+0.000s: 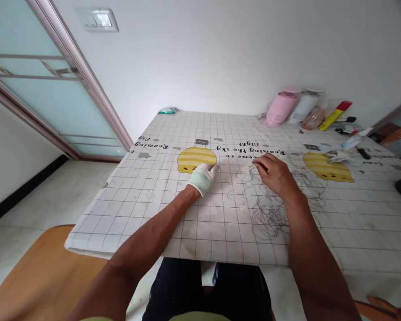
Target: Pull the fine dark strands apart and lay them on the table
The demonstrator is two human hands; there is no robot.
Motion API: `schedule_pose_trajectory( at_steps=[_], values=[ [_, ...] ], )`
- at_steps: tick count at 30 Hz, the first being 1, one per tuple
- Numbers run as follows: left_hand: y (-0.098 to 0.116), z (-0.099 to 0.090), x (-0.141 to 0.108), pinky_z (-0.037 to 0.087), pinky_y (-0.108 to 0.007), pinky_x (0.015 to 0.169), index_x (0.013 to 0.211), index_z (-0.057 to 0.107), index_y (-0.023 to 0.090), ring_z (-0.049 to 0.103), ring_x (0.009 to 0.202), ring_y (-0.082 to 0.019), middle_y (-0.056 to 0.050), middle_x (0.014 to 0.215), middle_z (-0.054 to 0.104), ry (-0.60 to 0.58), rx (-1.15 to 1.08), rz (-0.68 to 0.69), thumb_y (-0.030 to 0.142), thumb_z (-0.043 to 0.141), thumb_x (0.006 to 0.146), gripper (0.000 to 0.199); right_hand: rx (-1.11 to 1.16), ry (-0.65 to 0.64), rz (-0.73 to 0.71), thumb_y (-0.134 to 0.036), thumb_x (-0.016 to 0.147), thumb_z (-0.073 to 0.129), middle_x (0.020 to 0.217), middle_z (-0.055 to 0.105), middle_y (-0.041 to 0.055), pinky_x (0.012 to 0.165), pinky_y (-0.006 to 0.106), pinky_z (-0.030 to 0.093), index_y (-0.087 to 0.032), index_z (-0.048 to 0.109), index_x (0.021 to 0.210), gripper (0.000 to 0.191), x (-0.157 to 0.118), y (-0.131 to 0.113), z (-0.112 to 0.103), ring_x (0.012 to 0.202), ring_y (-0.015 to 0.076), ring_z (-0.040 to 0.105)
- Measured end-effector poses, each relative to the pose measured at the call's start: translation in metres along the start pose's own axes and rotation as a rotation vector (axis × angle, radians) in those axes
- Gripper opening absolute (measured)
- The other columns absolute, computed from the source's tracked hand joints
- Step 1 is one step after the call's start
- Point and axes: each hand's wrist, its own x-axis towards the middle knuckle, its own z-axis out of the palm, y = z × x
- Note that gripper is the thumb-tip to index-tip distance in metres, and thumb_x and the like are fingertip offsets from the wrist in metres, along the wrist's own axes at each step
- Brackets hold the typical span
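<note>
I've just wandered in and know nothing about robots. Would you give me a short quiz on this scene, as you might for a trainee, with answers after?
1. True or false: the left hand wears a pale glove, while the right hand is bare.

2. Multiple choice: what colour is the leftmost cylinder-shaped object by the wall?
A) Yellow
B) Pink
C) Black

3. Fill in the blank: the tangle of thin strands on the checked tablecloth lies nearer the ____ hand.

Key: 1. True; 2. B; 3. right
</note>
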Motion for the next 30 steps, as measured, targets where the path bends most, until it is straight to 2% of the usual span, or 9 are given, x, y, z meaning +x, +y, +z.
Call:
schedule_pose_trajectory(
  at_steps=[4, 7, 9, 12, 14, 17, 21, 25, 30],
  values=[
    [0.004, 0.009, -0.008, 0.042, -0.032, 0.114, 0.141, 0.064, 0.019, 0.058, 0.133, -0.025, -0.01, 0.143, 0.065, -0.045, -0.074, 0.191, 0.04, 0.056, 0.098, 0.048, 0.018, 0.141, 0.095, -0.026, 0.098, 0.054, 0.102, 0.071, 0.0085, 0.091, 0.04, 0.053, -0.024, 0.071, 0.101, 0.018, 0.001, 0.003, -0.001, 0.098, 0.0252, 0.067],
    [0.01, 0.021, -0.012, 0.043, -0.036, 0.116, 0.151, 0.054, 0.014, 0.056, 0.137, -0.028, -0.013, 0.154, 0.056, -0.175, -0.041, 0.332, 0.037, 0.067, 0.091, 0.065, 0.131, 0.246, 0.235, -0.032, 0.096, 0.058, 0.093, 0.072, 0.0067, 0.078, 0.037, 0.055, -0.024, 0.073, 0.101, 0.018, 0.001, 0.004, 0.003, 0.081, 0.0222, 0.068],
    [0.018, 0.024, -0.015, 0.046, -0.04, 0.114, 0.147, 0.059, 0.014, 0.059, 0.133, -0.032, -0.014, 0.15, 0.059, -0.204, -0.012, 0.317, 0.038, 0.068, 0.09, 0.063, 0.283, 0.268, 0.355, -0.037, 0.094, 0.061, 0.08, 0.07, 0.0042, 0.063, 0.033, 0.054, -0.022, 0.073, 0.102, 0.021, 0.002, 0.001, 0.009, 0.065, 0.0189, 0.064],
    [0.03, 0.02, -0.021, 0.046, -0.04, 0.112, 0.135, 0.071, 0.017, 0.062, 0.127, -0.031, -0.011, 0.139, 0.068, -0.124, -0.09, 0.19, 0.04, 0.067, 0.09, 0.05, 0.497, 0.331, 0.452, -0.041, 0.091, 0.065, 0.066, 0.064, 0.0001, 0.051, 0.028, 0.051, -0.02, 0.073, 0.102, 0.025, 0.005, -0.012, 0.024, 0.055, 0.0159, 0.06],
    [0.038, 0.013, -0.027, 0.048, -0.034, 0.108, 0.128, 0.075, 0.021, 0.066, 0.121, -0.027, -0.008, 0.131, 0.073, -0.11, -0.262, 0.068, 0.043, 0.066, 0.091, 0.043, 0.566, 0.407, 0.441, -0.042, 0.091, 0.067, 0.066, 0.064, -0.0003, 0.05, 0.027, 0.051, -0.02, 0.074, 0.101, 0.026, 0.005, -0.024, 0.036, 0.056, 0.0153, 0.062],
    [0.045, 0.004, -0.035, 0.055, -0.029, 0.089, 0.124, 0.076, 0.023, 0.073, 0.095, -0.019, -0.005, 0.113, 0.079, -0.196, -0.585, -0.098, 0.044, 0.063, 0.093, 0.04, 0.608, 0.457, 0.381, -0.042, 0.092, 0.068, 0.068, 0.066, 0.0002, 0.049, 0.025, 0.05, -0.02, 0.074, 0.1, 0.025, 0.003, -0.039, 0.052, 0.056, 0.0143, 0.063],
    [0.044, 0.0, -0.035, 0.053, -0.026, 0.064, 0.11, 0.078, 0.015, 0.068, 0.068, -0.014, -0.008, 0.092, 0.079, -0.181, -0.892, -0.133, 0.039, 0.058, 0.094, 0.034, 0.649, 0.411, 0.354, -0.04, 0.093, 0.068, 0.073, 0.068, 0.0013, 0.051, 0.026, 0.05, -0.021, 0.074, 0.1, 0.022, -0.001, -0.05, 0.064, 0.058, 0.0141, 0.065],
    [0.036, -0.001, -0.03, 0.052, -0.026, 0.06, 0.095, 0.077, 0.012, 0.068, 0.063, -0.015, -0.008, 0.08, 0.077, -0.134, -1.006, -0.16, 0.036, 0.058, 0.094, 0.03, 0.714, 0.298, 0.407, -0.042, 0.09, 0.071, 0.074, 0.071, 0.0021, 0.051, 0.026, 0.05, -0.02, 0.075, 0.104, 0.026, -0.002, -0.051, 0.065, 0.06, 0.0153, 0.066],
    [0.028, -0.002, -0.025, 0.051, -0.026, 0.058, 0.093, 0.077, 0.011, 0.067, 0.059, -0.014, -0.009, 0.077, 0.077, -0.144, -1.002, -0.151, 0.04, 0.06, 0.094, 0.034, 0.801, 0.181, 0.412, -0.045, 0.091, 0.072, 0.079, 0.073, 0.005, 0.047, 0.025, 0.049, -0.017, 0.077, 0.098, 0.029, -0.003, -0.054, 0.064, 0.058, 0.0147, 0.065]
  ],
)
